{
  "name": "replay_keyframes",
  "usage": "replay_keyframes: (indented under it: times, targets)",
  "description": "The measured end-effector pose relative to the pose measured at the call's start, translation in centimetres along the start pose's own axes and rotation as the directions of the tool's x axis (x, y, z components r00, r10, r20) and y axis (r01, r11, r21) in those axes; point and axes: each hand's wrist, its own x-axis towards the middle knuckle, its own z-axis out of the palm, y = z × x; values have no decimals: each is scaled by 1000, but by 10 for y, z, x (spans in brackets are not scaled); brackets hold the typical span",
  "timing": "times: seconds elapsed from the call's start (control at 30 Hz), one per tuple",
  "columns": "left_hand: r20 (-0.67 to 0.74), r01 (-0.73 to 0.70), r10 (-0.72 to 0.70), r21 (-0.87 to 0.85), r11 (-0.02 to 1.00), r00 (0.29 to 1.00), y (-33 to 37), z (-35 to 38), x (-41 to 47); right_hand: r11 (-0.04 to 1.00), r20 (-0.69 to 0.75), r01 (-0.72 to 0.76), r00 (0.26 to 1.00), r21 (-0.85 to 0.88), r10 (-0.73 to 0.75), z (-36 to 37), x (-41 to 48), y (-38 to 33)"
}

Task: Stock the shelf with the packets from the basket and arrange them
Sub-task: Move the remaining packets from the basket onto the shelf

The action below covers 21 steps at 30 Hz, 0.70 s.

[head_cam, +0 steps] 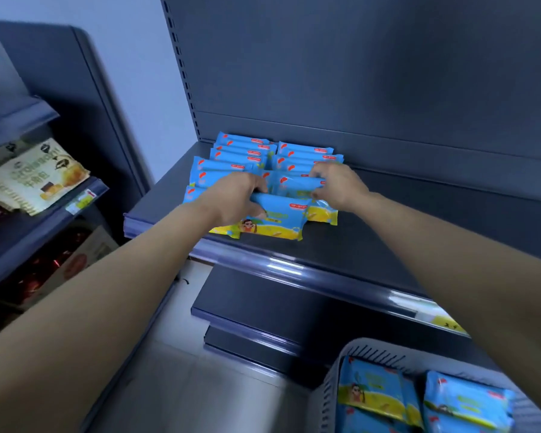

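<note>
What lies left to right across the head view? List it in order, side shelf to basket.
Beige snack bags on the side shelf → left hand, gripping the front blue-and-yellow plastic packet → right hand, pinching a second blue packet → grey slotted plastic basket.

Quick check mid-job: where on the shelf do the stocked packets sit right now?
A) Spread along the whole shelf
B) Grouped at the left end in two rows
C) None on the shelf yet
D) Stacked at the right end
B: the packets lie in two rows at the left end of the shelf, where the left hand and right hand each grip one.
</note>
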Motion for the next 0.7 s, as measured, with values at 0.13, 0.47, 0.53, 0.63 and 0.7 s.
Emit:
replay_keyframes:
  times: [0.13, 0.47, 0.53, 0.63, 0.7]
  targets:
    - [38, -1, 3, -39, 999, 999, -2, 12, 23, 999, 21, -8, 1000, -48, 9, -7, -6, 10]
    - [-17, -80, 85, 179, 980, 996, 8, 38, 48, 981, -70, 35, 996, -189, -49, -29, -44, 22]
    - [-47, -97, 112, 240, 966, 993, 12, 39, 45, 969, -100, 58, 991, -242, -84, -33, -52, 18]
    - [-164, -152, 197, 256, 955, 967, 25, 40, 34, 947, -158, 88, 977, -311, -142, -40, -69, 12]
    - [-282, -216, 294, 278, 936, 913, 37, 41, 24, 935, -201, 92, 965, -344, -169, -47, -82, 10]
